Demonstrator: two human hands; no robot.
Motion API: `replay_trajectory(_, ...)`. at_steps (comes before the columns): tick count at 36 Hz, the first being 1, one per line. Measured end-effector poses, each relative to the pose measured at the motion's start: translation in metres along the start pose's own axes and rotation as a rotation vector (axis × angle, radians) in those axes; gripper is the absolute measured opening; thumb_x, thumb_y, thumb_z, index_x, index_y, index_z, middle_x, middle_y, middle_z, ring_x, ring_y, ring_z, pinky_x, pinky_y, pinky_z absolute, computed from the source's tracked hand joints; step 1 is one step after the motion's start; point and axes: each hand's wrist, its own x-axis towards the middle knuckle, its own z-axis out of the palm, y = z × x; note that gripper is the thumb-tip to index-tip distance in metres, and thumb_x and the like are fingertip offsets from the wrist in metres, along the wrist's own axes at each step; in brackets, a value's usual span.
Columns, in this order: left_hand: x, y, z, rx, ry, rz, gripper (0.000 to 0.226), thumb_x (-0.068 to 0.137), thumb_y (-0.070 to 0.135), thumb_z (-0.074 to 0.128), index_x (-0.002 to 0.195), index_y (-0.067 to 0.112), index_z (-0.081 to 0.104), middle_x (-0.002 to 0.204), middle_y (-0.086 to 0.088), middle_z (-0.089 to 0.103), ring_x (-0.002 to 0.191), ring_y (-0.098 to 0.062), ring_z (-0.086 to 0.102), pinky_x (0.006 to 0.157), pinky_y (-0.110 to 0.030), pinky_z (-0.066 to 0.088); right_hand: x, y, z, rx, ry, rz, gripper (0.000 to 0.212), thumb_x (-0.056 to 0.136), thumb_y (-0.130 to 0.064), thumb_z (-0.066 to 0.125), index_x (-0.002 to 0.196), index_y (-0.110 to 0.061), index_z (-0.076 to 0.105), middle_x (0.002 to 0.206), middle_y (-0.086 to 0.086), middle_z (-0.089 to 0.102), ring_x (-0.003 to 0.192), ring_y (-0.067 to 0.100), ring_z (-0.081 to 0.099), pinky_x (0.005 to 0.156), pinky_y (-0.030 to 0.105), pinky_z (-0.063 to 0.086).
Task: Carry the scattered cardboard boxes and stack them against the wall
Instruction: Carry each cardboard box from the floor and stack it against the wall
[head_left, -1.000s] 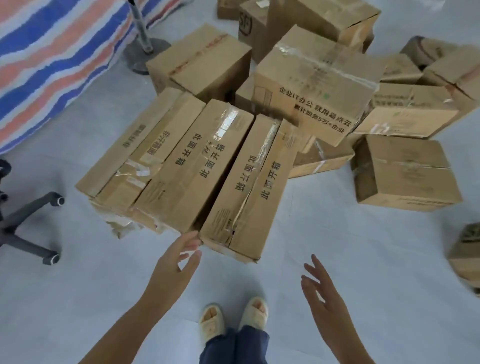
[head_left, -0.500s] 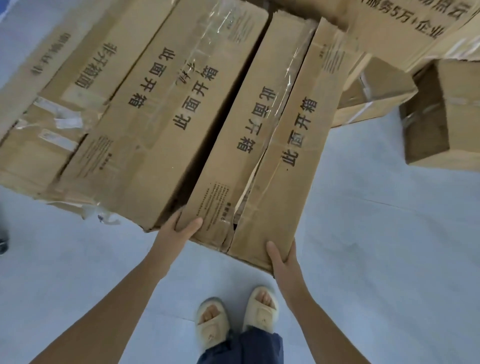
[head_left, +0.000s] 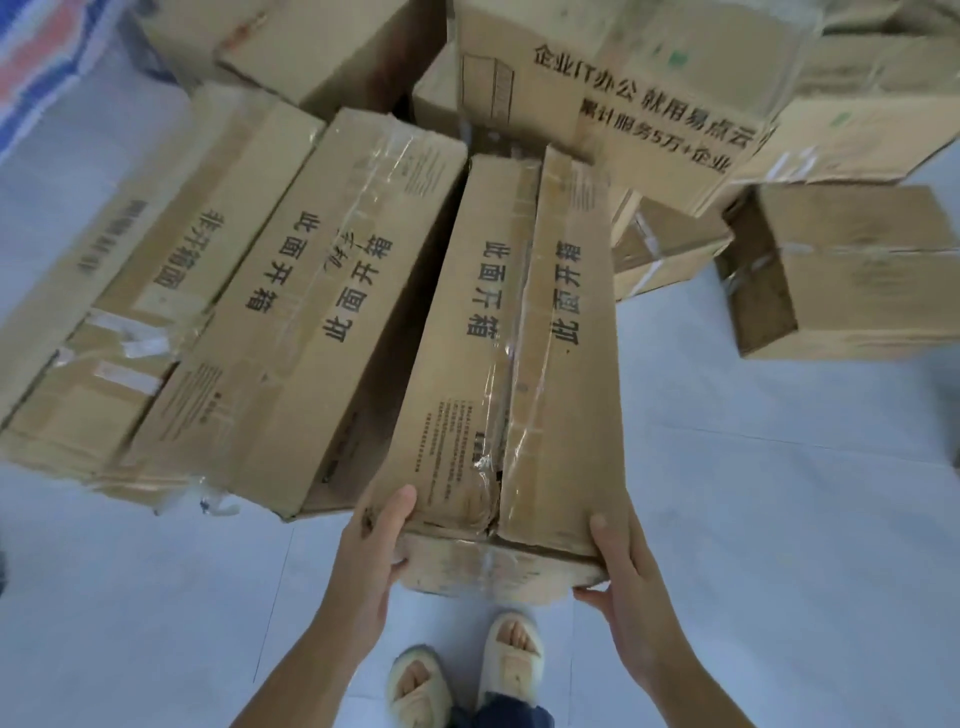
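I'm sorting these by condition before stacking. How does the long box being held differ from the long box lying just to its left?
The held box is gripped at its near end by the left hand and right hand; the neighbouring box is untouched. The held box's top seam gapes, its near end crumpled; the neighbour's top lies flatter. Both are long, brown, taped.

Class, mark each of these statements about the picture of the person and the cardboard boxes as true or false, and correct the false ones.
1. Both hands grip the near end of one long cardboard box. True.
2. The left hand holds a roll of tape. False: it holds the box's left corner.
3. The right hand grips the box's right corner. True.
4. The person is barefoot. False: they wear pale slippers.
5. Another long box lies to the left of the held one. True.
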Motion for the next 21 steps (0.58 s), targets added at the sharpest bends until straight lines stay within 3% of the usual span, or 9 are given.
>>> replay_trajectory(3,-0.031,0.026,0.010,0.043,0.009,0.023,0.017,0.092,0.030,0.058,0.109,0.029,0.059,0.099,0.013,0.069,0.088,-0.004,0.063,0.077,-0.038,0.048,-0.027,-0.028,-0.002,-0.008,0.029,-0.012,0.040,0.092,-0.040,0.049,0.132,-0.043,0.045,0.096,-0.027,0.068,0.073,0.000,0.066,0.063,0.033,0.054)
replay_trajectory(4,-0.041,0.034,0.011,0.059,0.004,0.016,0.017,0.092,0.031,0.058,0.109,0.029,0.059,0.101,0.013,0.067,0.091,-0.005,0.061,0.078,-0.039,0.049,-0.037,-0.036,-0.003,-0.010,0.041,-0.007,0.038,0.095,-0.036,0.047,0.132,-0.042,0.045,0.094,-0.028,0.068,0.071,0.001,0.066,0.063,0.037,0.055)
replay_trajectory(8,-0.083,0.053,0.012,0.122,-0.023,-0.011,0.017,0.094,0.030,0.057,0.110,0.028,0.058,0.106,0.012,0.063,0.095,-0.008,0.059,0.086,-0.042,0.049,-0.083,-0.057,-0.006,-0.020,0.075,0.022,0.037,0.097,-0.037,0.046,0.133,-0.043,0.044,0.094,-0.027,0.068,0.083,0.009,0.065,0.087,0.058,0.049)
replay_trajectory(11,-0.120,0.064,0.012,0.113,-0.015,-0.051,0.032,0.092,0.036,0.058,0.123,0.028,0.056,0.116,0.010,0.063,0.104,-0.012,0.057,0.096,-0.050,0.046,-0.119,-0.072,-0.011,-0.040,0.085,0.018,0.034,0.098,-0.037,0.044,0.131,-0.044,0.045,0.094,-0.025,0.068,0.084,0.010,0.063,0.086,0.056,0.051)
replay_trajectory(15,-0.171,0.081,0.013,0.099,-0.005,-0.045,0.036,0.091,0.040,0.058,0.126,0.032,0.055,0.119,0.011,0.063,0.106,-0.012,0.058,0.090,-0.046,0.050,-0.166,-0.099,-0.019,-0.086,0.052,-0.040,0.027,0.099,-0.036,0.041,0.123,-0.047,0.047,0.087,-0.028,0.068,0.072,0.002,0.066,0.079,0.052,0.052)
replay_trajectory(19,-0.216,0.096,0.020,0.078,0.006,-0.013,0.038,0.091,0.041,0.058,0.128,0.031,0.053,0.115,0.011,0.064,0.102,-0.011,0.059,0.095,-0.054,0.047,-0.201,-0.128,-0.030,-0.127,0.017,-0.098,0.028,0.099,-0.036,0.040,0.126,-0.042,0.046,0.086,-0.022,0.069,0.071,0.004,0.066,0.080,0.061,0.050)
replay_trajectory(21,-0.236,0.101,0.027,0.061,0.018,0.003,0.039,0.091,0.041,0.059,0.128,0.030,0.053,0.113,0.011,0.065,0.102,-0.012,0.059,0.096,-0.057,0.046,-0.213,-0.140,-0.038,-0.131,0.009,-0.132,0.029,0.099,-0.036,0.040,0.127,-0.040,0.046,0.086,-0.019,0.069,0.072,0.004,0.067,0.077,0.056,0.051)
